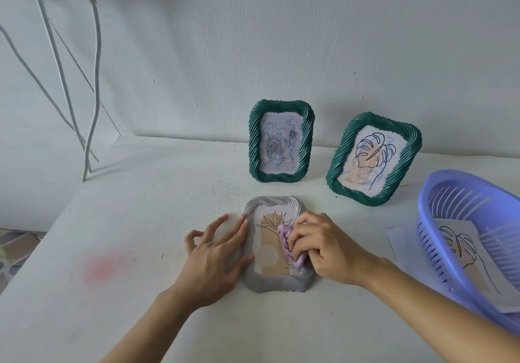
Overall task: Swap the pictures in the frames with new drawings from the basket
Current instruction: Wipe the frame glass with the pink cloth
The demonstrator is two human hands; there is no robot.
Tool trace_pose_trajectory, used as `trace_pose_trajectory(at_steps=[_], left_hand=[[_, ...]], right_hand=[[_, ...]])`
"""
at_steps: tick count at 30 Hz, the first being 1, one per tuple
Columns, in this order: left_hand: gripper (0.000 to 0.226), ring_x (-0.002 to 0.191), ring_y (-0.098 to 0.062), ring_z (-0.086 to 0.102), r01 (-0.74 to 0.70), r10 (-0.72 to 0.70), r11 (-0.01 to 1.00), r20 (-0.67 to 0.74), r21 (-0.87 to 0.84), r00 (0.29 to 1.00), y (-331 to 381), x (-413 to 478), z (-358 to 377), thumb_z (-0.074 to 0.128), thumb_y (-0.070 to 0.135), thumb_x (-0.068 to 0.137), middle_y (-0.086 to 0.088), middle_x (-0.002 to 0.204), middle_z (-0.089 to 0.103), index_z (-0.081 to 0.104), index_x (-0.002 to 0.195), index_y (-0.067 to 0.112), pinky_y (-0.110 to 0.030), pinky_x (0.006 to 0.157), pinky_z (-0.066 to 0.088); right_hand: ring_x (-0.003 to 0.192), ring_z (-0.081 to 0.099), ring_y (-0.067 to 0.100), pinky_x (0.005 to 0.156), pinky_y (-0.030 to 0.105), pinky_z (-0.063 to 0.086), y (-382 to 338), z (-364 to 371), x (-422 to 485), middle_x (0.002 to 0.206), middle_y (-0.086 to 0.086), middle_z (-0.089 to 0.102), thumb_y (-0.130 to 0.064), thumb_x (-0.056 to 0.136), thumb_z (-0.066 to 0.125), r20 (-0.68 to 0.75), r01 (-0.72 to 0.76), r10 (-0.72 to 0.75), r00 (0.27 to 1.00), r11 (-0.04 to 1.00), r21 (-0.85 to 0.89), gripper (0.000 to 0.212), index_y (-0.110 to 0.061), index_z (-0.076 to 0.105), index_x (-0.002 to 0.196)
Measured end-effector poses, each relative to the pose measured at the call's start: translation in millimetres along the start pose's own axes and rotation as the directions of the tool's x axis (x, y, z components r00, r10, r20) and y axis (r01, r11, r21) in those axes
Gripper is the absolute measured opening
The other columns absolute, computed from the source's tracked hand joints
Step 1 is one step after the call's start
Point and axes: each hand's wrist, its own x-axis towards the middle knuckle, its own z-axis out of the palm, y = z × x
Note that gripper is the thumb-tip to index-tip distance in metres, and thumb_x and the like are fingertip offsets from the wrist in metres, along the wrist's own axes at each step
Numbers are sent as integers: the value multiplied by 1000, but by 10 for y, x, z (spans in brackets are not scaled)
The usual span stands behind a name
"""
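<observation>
A pale grey picture frame with a twisted rope-like border [277,246] lies flat on the white tabletop [140,222], close to the near edge, holding a drawing of a line-sketched plant over a tan arch. The right hand [323,246] is closed around a crumpled lilac cloth [289,246], pressing it onto the glass and hiding the frame's right side. The left hand [216,255] rests open with fingers spread, its palm against the frame's left edge, covering part of that border.

Behind, two dark green frames of the same twisted make stand upright near the wall: the left one [281,142] shows a faint rose drawing with lettering too blurred to read, the right one [374,160] a leaf outline.

At the far right a lavender slotted plastic basket [461,194], cut off by the picture's edge, holds another leaf drawing on paper [464,253], partly seen through its slats.

White cables [92,81] hang down the wall at the left.
</observation>
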Motion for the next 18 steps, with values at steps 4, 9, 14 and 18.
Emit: trace_pose_trajectory(at_steps=[4,9,14,18], left_hand=[[71,147,4,11,17,-19,990,-13,-140,1000,-41,29,-40,33,77,86,38,154,20,30,150,47,-39,105,15],[50,131,2,41,67,-110,948,-124,-311,986,103,74,-186,39,74,87,29,137,50,58,126,49,-40,102,35],[31,112,-5,64,56,-133,509,-14,-859,991,547,179,-511,50,41,100,12,117,71,66,122,27,-28,92,51],[45,104,-22,71,198,-268,114,162,-974,950,689,275,-582,68,40,86,-6,112,73,57,124,19,-38,91,56]], right_hand=[[99,57,16,88,33,49,-82,12,181,99,-12,71,7,84,56,-234,-96,139,962,978,184,38,-21,80,95],[116,60,10,103,36,48,-275,46,380,113,-10,69,1,85,69,-345,-219,454,822,810,545,32,-18,75,109],[119,61,5,103,29,49,-449,-44,451,119,-9,70,-10,86,75,-307,-161,543,782,651,742,29,-12,72,115],[119,62,11,103,34,49,-500,-133,423,119,-4,71,-6,85,74,-278,-92,585,762,522,848,29,-12,72,114]])
